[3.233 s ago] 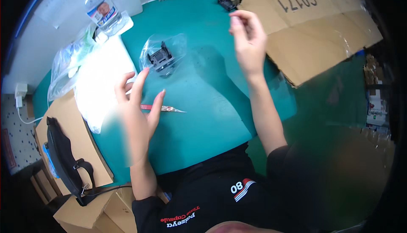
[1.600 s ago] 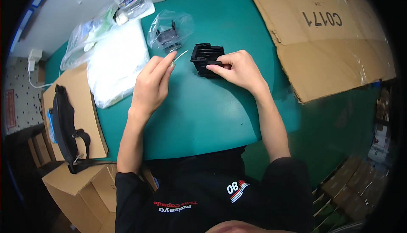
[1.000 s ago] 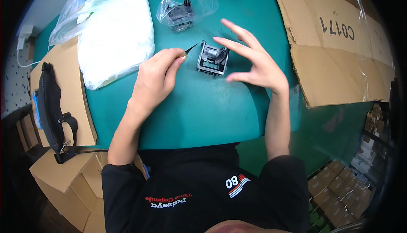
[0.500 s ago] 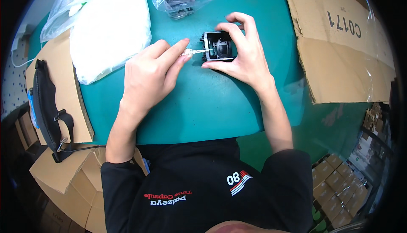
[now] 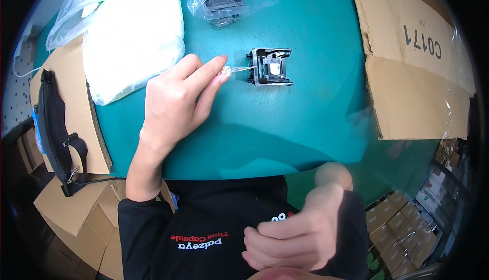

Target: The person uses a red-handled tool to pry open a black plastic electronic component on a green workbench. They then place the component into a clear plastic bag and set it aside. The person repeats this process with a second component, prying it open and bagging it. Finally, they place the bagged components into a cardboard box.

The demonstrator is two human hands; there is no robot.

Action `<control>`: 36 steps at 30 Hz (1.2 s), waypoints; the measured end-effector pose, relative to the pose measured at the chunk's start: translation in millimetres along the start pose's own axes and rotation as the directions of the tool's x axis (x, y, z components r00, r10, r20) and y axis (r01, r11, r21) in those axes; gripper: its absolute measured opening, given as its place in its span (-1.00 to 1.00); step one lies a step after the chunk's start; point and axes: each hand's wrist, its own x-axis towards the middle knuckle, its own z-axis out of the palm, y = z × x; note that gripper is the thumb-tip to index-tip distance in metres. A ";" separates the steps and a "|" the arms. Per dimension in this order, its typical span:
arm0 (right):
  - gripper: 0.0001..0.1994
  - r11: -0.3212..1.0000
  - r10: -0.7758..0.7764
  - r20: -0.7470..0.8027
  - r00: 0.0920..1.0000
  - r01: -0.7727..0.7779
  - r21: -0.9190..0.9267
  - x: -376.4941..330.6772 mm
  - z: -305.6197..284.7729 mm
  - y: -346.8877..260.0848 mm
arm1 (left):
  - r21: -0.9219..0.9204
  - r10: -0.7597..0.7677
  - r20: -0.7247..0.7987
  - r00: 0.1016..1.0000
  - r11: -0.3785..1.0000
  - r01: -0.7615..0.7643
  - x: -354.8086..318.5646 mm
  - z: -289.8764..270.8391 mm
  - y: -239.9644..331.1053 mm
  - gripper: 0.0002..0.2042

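My left hand (image 5: 178, 96) pinches a slim, pointed, silvery tool (image 5: 238, 69) with a pale wrapped grip between thumb and forefinger. Its tip reaches to the left part of a black plastic frame-like housing (image 5: 257, 67), which rests on the green table with its inner parts and a bright square showing. Whether the tip touches anything inside, I cannot make out. Back from the table, my right hand (image 5: 300, 234) is raised before my chest, blurred, its fingers loosely bent and a little apart. No object shows in it, and its thumb is hidden.
A second black plastic part (image 5: 223, 0) lies in a clear bag at the back. To the left sit a large white plastic bag (image 5: 135, 35), cardboard and a black pouch (image 5: 53, 127). A cardboard box (image 5: 407, 71) stands at the right of the green table (image 5: 229, 147).
My right hand has let go of the black housing and come back toward my chest. The left hand still holds the pointed tool at the housing, nearly in the same place.
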 end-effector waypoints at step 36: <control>-0.28 0.526 0.761 -0.248 0.600 -0.794 -0.306 -106.8 -0.8 95.8 | -0.010 -0.038 0.166 0.985 0.999 0.040 -5.0 -1.3 8.7 -0.80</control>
